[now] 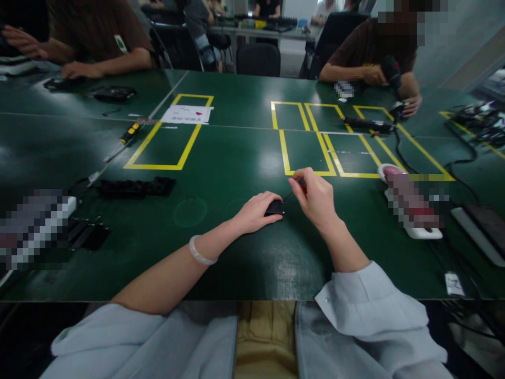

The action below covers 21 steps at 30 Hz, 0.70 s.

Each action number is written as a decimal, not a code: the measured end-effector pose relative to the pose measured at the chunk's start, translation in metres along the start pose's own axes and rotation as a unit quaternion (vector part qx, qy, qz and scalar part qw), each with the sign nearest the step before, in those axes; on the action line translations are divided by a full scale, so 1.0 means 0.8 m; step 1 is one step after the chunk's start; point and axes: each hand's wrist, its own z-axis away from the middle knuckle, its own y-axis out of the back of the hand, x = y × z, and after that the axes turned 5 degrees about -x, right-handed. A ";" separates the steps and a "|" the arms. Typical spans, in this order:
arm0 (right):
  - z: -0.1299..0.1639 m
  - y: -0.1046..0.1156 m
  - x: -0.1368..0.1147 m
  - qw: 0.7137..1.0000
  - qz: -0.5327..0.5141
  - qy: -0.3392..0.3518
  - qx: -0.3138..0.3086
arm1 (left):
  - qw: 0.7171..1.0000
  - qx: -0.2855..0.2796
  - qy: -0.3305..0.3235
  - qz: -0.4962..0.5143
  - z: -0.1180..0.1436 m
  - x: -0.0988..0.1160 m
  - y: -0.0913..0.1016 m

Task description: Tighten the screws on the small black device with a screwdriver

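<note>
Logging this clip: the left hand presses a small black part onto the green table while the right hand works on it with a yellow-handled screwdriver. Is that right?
Not quite. In the head view the right hand holds a thin tool with a red handle, not a yellow one; the yellow-handled screwdriver lies untouched far to the left. The rest holds: the left hand presses the small black part onto the green table.

An assembly workshop, by its fittings: a long dark-green matte bench (236, 142) marked with yellow tape rectangles (165, 131) as work stations; a yellow-and-black-handled screwdriver (129, 133) lying by one; black cabled power tools (369, 124) across from it; black moulded plastic parts (134, 187); other people seated at the same bench and at another behind.
</note>
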 end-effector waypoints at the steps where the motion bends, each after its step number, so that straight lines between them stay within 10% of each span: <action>1: 0.000 0.000 0.000 1.000 -0.001 -0.001 -0.002 | 1.000 0.000 0.001 0.000 0.000 0.000 0.000; 21: 0.004 0.008 -0.001 1.000 -0.008 -0.004 -0.013 | 1.000 0.005 -0.003 0.004 0.000 0.000 -0.002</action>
